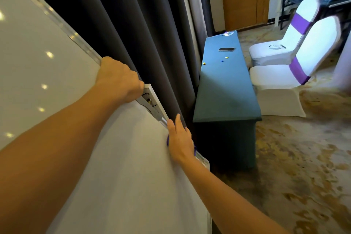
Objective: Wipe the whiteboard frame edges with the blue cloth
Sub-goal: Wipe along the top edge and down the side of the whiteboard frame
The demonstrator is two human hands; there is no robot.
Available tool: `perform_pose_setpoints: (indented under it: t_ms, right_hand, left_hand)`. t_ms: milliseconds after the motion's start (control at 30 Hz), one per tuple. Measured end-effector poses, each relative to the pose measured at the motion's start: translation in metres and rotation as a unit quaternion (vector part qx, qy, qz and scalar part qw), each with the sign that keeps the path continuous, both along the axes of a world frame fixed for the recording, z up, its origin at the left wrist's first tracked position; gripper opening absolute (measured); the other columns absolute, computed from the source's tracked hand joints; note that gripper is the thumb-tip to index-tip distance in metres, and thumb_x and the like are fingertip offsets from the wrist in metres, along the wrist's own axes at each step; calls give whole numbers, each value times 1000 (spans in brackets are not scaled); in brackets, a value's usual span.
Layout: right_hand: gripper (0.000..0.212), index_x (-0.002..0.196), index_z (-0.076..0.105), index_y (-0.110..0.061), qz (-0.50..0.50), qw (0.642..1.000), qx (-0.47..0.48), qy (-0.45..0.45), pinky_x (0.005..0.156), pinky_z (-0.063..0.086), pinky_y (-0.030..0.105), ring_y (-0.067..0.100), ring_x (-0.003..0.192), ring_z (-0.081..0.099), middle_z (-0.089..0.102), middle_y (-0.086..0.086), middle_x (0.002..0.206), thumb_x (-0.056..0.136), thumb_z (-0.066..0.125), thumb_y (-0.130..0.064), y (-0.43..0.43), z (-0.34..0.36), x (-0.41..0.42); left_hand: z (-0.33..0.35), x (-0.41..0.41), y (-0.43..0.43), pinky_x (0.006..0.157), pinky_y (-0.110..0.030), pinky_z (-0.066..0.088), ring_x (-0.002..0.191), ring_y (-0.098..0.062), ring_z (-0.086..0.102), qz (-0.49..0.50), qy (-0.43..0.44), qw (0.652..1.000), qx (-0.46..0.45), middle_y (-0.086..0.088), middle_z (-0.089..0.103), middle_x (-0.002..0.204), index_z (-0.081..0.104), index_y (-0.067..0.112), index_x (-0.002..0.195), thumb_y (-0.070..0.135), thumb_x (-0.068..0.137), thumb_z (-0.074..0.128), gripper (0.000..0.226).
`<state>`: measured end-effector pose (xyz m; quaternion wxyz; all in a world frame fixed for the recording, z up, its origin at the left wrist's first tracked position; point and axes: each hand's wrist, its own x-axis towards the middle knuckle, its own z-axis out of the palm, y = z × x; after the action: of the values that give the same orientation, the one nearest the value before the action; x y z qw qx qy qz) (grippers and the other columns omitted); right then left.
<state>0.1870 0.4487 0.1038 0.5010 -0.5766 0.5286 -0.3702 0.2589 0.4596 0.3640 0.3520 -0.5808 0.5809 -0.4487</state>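
A large whiteboard (pixel 123 167) fills the left half of the view, with its silver frame edge (pixel 152 109) running diagonally down to the right. My left hand (pixel 119 80) grips the frame edge partway along it. Lower on the same edge, my right hand (pixel 179 140) presses flat on the blue cloth (pixel 195 150). Only small slivers of the cloth show from under the palm. A metal bracket with a screw (pixel 150 99) sits on the frame between my two hands.
Dark grey curtains (pixel 133 34) hang right behind the board. A long blue-covered table (pixel 226 89) stands to the right, holding a phone (pixel 226 49) and small magnets. Two white covered chairs (pixel 284 74) with purple sashes stand beyond it on patterned carpet.
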Motion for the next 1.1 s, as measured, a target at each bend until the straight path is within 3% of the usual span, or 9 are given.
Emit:
perform_pose_setpoints:
  t_ms: [100, 200, 267, 400, 533, 700, 867, 1033, 1100]
  right_hand:
    - [65, 143, 1, -59, -9, 999, -33, 26, 111, 27, 57, 27, 144, 26, 36, -3, 154, 82, 7, -83, 3, -12, -16]
    - [51, 151, 20, -37, -7, 993, 88, 81, 112, 29, 56, 34, 140, 34, 39, 6, 152, 101, 17, -48, 8, -61, -47]
    - [52, 147, 30, -35, -28, 988, 130, 84, 111, 31, 55, 35, 135, 38, 43, 6, 149, 100, 16, -52, 6, -57, -48]
    - [26, 122, 39, -26, -22, 994, -95, 40, 96, 49, 52, 35, 110, 59, 59, 14, 129, 98, 44, -33, 0, -1, -4]
    - [45, 146, 25, -37, 3, 997, -64, 44, 114, 24, 51, 27, 145, 21, 31, -6, 156, 102, 31, -43, 7, -38, -23]
    - [51, 146, 21, -30, 62, 991, -60, 99, 118, 13, 55, 36, 149, -1, 9, 0, 164, 99, 17, -49, 11, -61, -33]
    - [60, 142, -9, -60, 40, 988, -147, 8, 111, -4, 31, -4, 141, -24, -11, -43, 151, 86, 7, -77, 13, -26, -18]
    - [52, 154, 16, -18, 131, 988, -52, 64, 119, 0, 45, 28, 150, -3, 5, 2, 164, 104, 23, -30, 15, -63, -38]
    - [58, 154, 4, -31, 119, 992, -29, 17, 119, 6, 46, 22, 150, -4, 2, -8, 163, 101, 24, -44, 23, -46, -39]
  left_hand:
    - [1, -2, 0, 60, -35, 33, 53, -19, 44, 6, -9, 1000, 10, 0, 46, 60, 48, 23, 75, 39, 94, 52, 26]
    - [0, -6, 4, 64, -37, 33, 61, -21, 48, 25, 5, 999, 27, -1, 47, 64, 52, 23, 83, 37, 93, 52, 18]
    - [0, -8, 2, 66, -38, 33, 63, -22, 47, 35, 20, 999, 33, -2, 49, 67, 54, 23, 88, 34, 95, 48, 15]
    - [1, -6, 1, 67, -38, 35, 64, -22, 50, 27, 1, 999, 21, -1, 53, 69, 60, 24, 94, 33, 95, 45, 18]
    - [-1, -5, 2, 65, -36, 34, 59, -21, 48, 37, -5, 999, 11, -1, 51, 65, 58, 22, 86, 36, 95, 45, 22]
    - [0, -3, 3, 67, -33, 39, 56, -18, 47, 39, 8, 999, 4, -1, 54, 65, 54, 19, 75, 36, 96, 42, 29]
    - [-2, -7, 3, 68, -35, 38, 55, -19, 45, 32, 29, 999, 1, -1, 54, 65, 54, 19, 77, 38, 97, 38, 31]
    - [1, 1, 11, 71, -34, 39, 57, -18, 46, 51, 22, 998, -5, -1, 54, 64, 55, 21, 74, 40, 96, 40, 33]
    - [1, 0, 11, 76, -36, 41, 60, -19, 48, 55, 33, 998, 4, -1, 56, 66, 58, 22, 77, 38, 96, 38, 32]
